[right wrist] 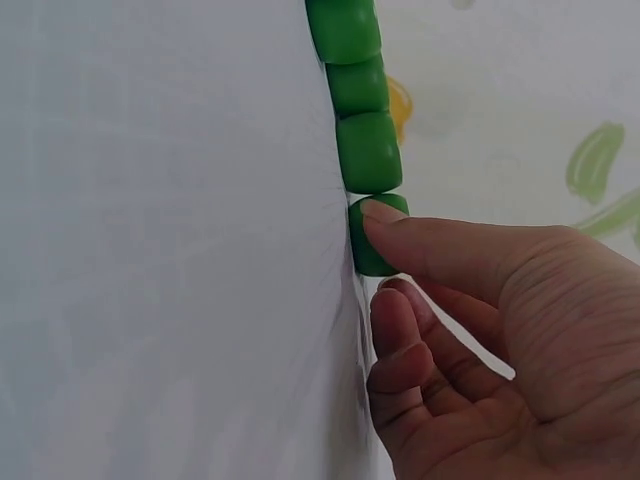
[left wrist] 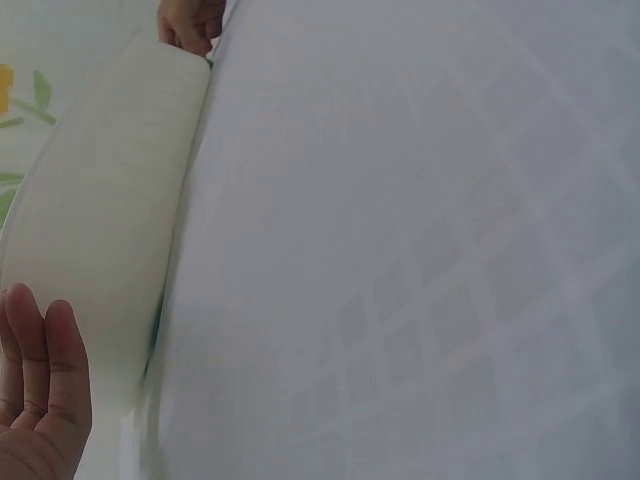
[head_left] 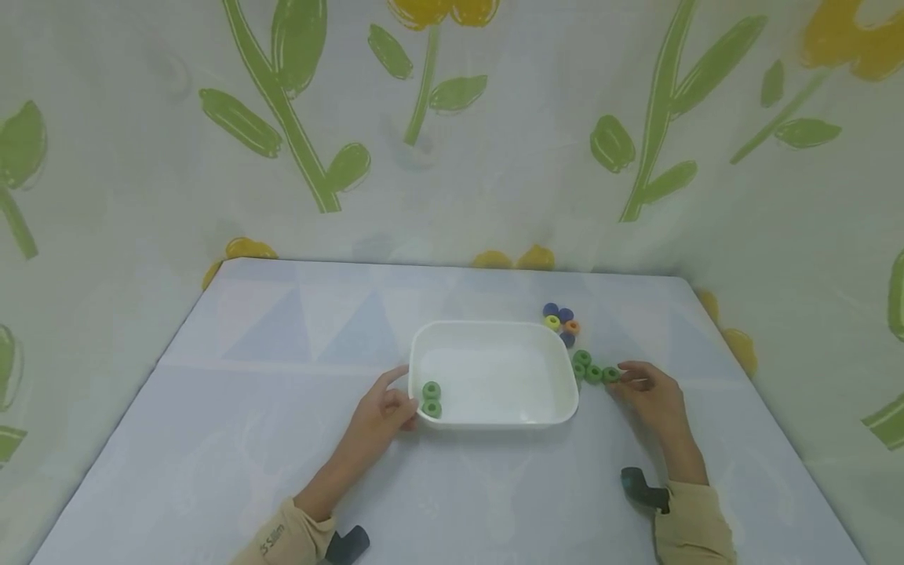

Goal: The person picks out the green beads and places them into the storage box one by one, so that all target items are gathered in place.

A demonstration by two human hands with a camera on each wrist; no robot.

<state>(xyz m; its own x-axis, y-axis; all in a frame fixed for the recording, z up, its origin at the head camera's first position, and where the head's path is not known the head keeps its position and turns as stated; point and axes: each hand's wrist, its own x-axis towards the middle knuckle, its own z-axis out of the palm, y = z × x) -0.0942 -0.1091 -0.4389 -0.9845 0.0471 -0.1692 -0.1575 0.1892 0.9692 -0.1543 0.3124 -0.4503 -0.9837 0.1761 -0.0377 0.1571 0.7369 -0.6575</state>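
A white rectangular tray (head_left: 494,323) lies on the table, and two green beads (head_left: 431,389) sit in its near left corner. My left hand (head_left: 382,410) holds the tray at that corner, its thumb by the rim and index finger against the left side. In the left wrist view, the other fingers (left wrist: 66,365) stand beside the tray's wall. To the right of the tray, several green beads (head_left: 593,374) touch in a short row. My right hand (head_left: 650,392) pinches the rightmost green bead (right wrist: 368,240) with its thumb on top; the index fingertip is partly hidden.
Behind the green row, by the tray's far right corner, are three dark blue beads (head_left: 551,310), a yellow bead (head_left: 552,322) and an orange bead (head_left: 573,327). The patterned table (head_left: 282,439) ends at a flower-printed curtain (head_left: 494,196).
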